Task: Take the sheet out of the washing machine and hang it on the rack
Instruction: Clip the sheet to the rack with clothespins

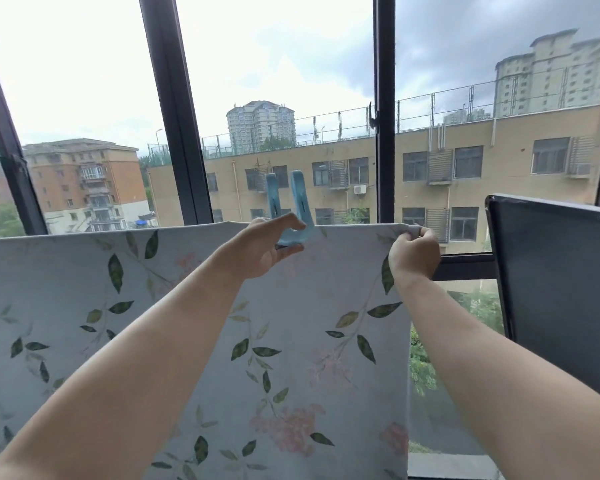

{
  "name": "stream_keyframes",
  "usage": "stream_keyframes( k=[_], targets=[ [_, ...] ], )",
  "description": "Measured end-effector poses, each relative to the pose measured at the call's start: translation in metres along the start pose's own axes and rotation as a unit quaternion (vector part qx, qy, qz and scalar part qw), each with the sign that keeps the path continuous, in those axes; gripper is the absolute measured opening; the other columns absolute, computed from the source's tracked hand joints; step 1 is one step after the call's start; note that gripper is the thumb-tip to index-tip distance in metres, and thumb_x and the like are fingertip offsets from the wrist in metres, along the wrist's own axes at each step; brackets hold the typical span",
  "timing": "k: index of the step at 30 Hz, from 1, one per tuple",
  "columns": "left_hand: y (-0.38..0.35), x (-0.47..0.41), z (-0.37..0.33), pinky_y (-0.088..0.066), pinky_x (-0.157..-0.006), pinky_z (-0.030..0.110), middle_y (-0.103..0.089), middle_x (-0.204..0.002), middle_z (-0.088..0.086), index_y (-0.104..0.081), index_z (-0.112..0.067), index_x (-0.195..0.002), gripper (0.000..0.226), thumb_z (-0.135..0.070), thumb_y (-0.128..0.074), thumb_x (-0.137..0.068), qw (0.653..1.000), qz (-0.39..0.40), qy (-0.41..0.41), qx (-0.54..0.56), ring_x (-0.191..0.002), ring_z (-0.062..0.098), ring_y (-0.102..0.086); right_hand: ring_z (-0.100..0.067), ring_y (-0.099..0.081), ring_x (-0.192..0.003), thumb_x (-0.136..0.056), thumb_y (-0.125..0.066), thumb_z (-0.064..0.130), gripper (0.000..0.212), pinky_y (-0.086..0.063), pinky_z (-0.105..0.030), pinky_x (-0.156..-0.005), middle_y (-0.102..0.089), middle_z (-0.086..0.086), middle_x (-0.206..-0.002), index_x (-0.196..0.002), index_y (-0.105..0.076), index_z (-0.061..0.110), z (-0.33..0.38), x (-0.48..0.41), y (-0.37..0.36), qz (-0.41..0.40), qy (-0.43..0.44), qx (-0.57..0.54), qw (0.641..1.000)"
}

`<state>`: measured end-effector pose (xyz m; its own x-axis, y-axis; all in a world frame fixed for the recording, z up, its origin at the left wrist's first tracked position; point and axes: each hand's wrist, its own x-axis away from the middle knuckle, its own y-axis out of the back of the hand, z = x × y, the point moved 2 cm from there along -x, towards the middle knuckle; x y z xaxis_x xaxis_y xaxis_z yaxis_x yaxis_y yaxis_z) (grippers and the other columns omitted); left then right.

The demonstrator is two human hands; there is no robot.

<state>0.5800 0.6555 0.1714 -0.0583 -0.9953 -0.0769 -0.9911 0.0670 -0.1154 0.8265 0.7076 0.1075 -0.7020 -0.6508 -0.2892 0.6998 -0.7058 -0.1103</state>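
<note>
A pale blue sheet (66, 278) printed with green leaves and pink flowers hangs over a horizontal line in front of the window; the rack bar itself is hidden under its top fold. A large light-blue clothes peg (293, 216) stands on the sheet's top edge with its two arms pointing up. My left hand (267, 247) holds the peg at its base, fingers and thumb curled around it. To the right, my right hand (414, 249) pinches the sheet's upper right corner at the top edge.
Dark window frames (383, 109) rise right behind the sheet. A dark flat panel (555, 282) with a screw at its corner juts in at the right, close to my right forearm. Buildings and trees lie outside the glass.
</note>
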Motion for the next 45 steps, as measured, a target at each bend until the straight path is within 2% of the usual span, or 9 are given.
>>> stream_keyframes(
  k=[5, 12, 18, 24, 30, 34, 36, 40, 45],
  targets=[
    [-0.007, 0.008, -0.003, -0.055, -0.1, 0.042, -0.06, -0.11, 0.013, -0.056, -0.005, -0.1, 0.025, -0.009, -0.076, -0.085, 0.993, -0.007, -0.022, -0.118, -0.112, 0.028, -0.065, -0.034, -0.062, -0.11, -0.095, -0.049, 0.01, 0.025, -0.05, -0.042, -0.098, -0.066, -0.014, -0.118, -0.116, -0.062, 0.008, -0.002, -0.001, 0.0, 0.0, -0.004, 0.0, 1.0],
    [-0.015, 0.015, 0.008, -0.062, -0.079, 0.041, -0.06, -0.116, 0.014, -0.051, -0.013, -0.129, 0.051, -0.026, -0.077, -0.087, 0.97, 0.151, 0.069, -0.179, -0.091, 0.031, -0.069, -0.034, -0.062, -0.11, -0.092, -0.048, 0.01, 0.029, -0.051, -0.043, -0.098, -0.067, -0.013, -0.117, -0.115, -0.065, 0.008, 0.0, 0.003, -0.003, 0.0, -0.014, -0.002, 1.0],
    [-0.02, 0.006, 0.024, -0.062, -0.077, 0.027, -0.064, -0.111, 0.006, -0.058, -0.012, -0.107, 0.055, -0.025, -0.089, -0.064, 0.848, 0.064, 0.02, -0.525, -0.093, 0.017, -0.068, -0.034, -0.062, -0.111, -0.09, -0.049, 0.012, 0.031, -0.049, -0.043, -0.1, -0.069, -0.013, -0.115, -0.115, -0.066, 0.008, -0.001, 0.005, -0.002, -0.006, -0.021, -0.006, 1.0],
    [-0.014, -0.002, 0.031, -0.059, -0.074, 0.029, -0.067, -0.099, 0.008, -0.068, -0.008, -0.103, 0.049, -0.033, -0.086, -0.065, 0.877, 0.037, 0.042, -0.476, -0.08, 0.021, -0.066, -0.032, -0.063, -0.108, -0.09, -0.049, 0.012, 0.031, -0.051, -0.04, -0.097, -0.069, -0.012, -0.114, -0.115, -0.067, 0.008, -0.001, 0.007, 0.0, -0.002, -0.019, -0.011, 1.0],
    [-0.013, 0.003, 0.024, -0.061, -0.085, 0.045, -0.068, -0.115, 0.008, -0.068, -0.015, -0.109, 0.042, -0.05, -0.072, -0.086, 0.94, 0.079, 0.037, -0.331, -0.103, 0.026, -0.069, -0.031, -0.063, -0.107, -0.09, -0.049, 0.013, 0.028, -0.05, -0.041, -0.098, -0.069, -0.011, -0.112, -0.112, -0.066, 0.009, -0.002, 0.008, -0.001, -0.004, -0.02, -0.017, 1.0],
    [0.006, -0.008, 0.0, -0.062, -0.081, 0.032, -0.072, -0.104, 0.007, -0.073, -0.006, -0.115, 0.089, -0.074, -0.08, -0.059, 0.954, 0.006, -0.031, -0.297, -0.085, 0.02, -0.07, -0.03, -0.063, -0.107, -0.091, -0.048, 0.014, 0.028, -0.05, -0.041, -0.098, -0.069, -0.01, -0.113, -0.112, -0.066, 0.01, -0.002, 0.007, -0.005, -0.008, -0.028, -0.012, 1.0],
    [0.021, -0.012, -0.019, -0.058, -0.08, 0.029, -0.061, -0.08, 0.005, -0.071, -0.003, -0.114, 0.103, -0.084, -0.077, -0.049, 0.947, -0.048, -0.062, -0.311, -0.076, 0.025, -0.065, -0.031, -0.063, -0.108, -0.093, -0.047, 0.012, 0.028, -0.05, -0.038, -0.097, -0.069, -0.011, -0.114, -0.113, -0.066, 0.009, -0.002, 0.005, -0.007, -0.015, -0.027, -0.009, 0.999],
    [0.053, -0.016, -0.06, -0.036, -0.055, 0.023, -0.051, -0.074, 0.0, -0.066, -0.009, -0.118, 0.081, -0.077, -0.064, -0.075, 0.911, -0.115, -0.173, -0.356, -0.064, 0.012, -0.045, -0.031, -0.063, -0.108, -0.092, -0.046, 0.01, 0.028, -0.05, -0.037, -0.096, -0.068, -0.012, -0.114, -0.112, -0.065, 0.008, -0.003, 0.001, -0.01, -0.027, -0.026, -0.013, 0.999],
    [0.089, -0.021, -0.091, -0.056, -0.086, 0.034, -0.072, -0.11, 0.001, -0.066, -0.018, -0.124, 0.088, -0.087, -0.057, -0.069, 0.813, -0.192, -0.281, -0.473, -0.102, 0.022, -0.068, -0.031, -0.062, -0.11, -0.092, -0.046, 0.01, 0.028, -0.046, -0.032, -0.092, -0.067, -0.012, -0.116, -0.113, -0.065, 0.009, -0.005, 0.0, -0.014, -0.032, -0.031, -0.021, 0.999]
  ],
)
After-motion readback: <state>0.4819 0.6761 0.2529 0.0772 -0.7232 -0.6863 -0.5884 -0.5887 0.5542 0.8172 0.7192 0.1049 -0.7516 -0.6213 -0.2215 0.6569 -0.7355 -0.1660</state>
